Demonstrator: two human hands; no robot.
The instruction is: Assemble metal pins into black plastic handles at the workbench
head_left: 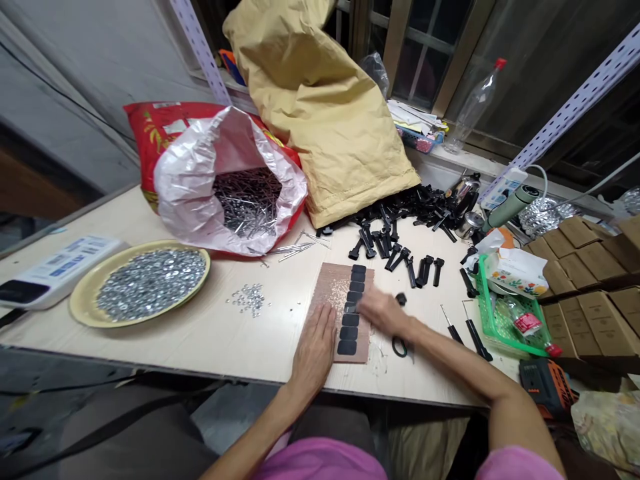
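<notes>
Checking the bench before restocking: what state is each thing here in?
Left hand, flat on the brown board
Right hand, blurred, at the black pads
Black pads, in a column on the board
White plastic bag, open, holding nails
Yellow plate, heaped with metal discs
Plastic bottle, empty, capped

A pale wooden table carries a white-and-red sack of nails and a heap of black plastic parts along its back edge. Near the left edge lie a white device and a round plate of metal discs, with loose discs just beside it. A brown board with black strips lies near the front edge, and a green basket stands toward the right edge.
</notes>
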